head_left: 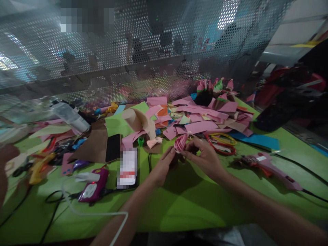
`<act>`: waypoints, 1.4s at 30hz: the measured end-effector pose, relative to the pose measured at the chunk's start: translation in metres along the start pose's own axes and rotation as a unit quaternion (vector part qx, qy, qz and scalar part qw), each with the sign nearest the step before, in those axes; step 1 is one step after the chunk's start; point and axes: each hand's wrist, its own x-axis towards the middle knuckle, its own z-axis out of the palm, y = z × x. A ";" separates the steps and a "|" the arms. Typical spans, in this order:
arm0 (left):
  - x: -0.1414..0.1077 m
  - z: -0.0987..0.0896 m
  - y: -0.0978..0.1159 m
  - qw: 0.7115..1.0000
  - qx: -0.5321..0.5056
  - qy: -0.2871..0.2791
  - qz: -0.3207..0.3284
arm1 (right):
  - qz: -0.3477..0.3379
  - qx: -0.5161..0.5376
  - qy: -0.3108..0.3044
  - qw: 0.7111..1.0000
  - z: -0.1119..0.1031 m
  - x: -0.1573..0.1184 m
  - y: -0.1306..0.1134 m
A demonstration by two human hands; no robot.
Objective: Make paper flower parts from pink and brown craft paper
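Observation:
A small pink-and-white striped paper cone (180, 142) is held upright between my two hands, above the front middle of the green table (189, 208). My left hand (165, 165) pinches its lower left side between thumb and fingers. On the right, my right hand (203, 158) grips the lower right edge with thumb and fingertips. The cone's tip points up and slightly right. Its underside is hidden by my fingers. Behind it lies a heap of pink paper strips (200, 126).
A pink glue gun (279, 172) lies at the right, near red-handled scissors (222, 148). Left are a black phone (113, 147), a lit phone (128, 167), a purple power bank (94, 186) and a clear bottle (70, 116). Another person's hand (7, 160) shows at the left edge.

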 end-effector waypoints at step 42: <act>-0.003 0.003 0.007 1.000 -0.014 -0.021 0.001 | -0.001 -0.002 0.016 1.000 0.000 0.002 0.004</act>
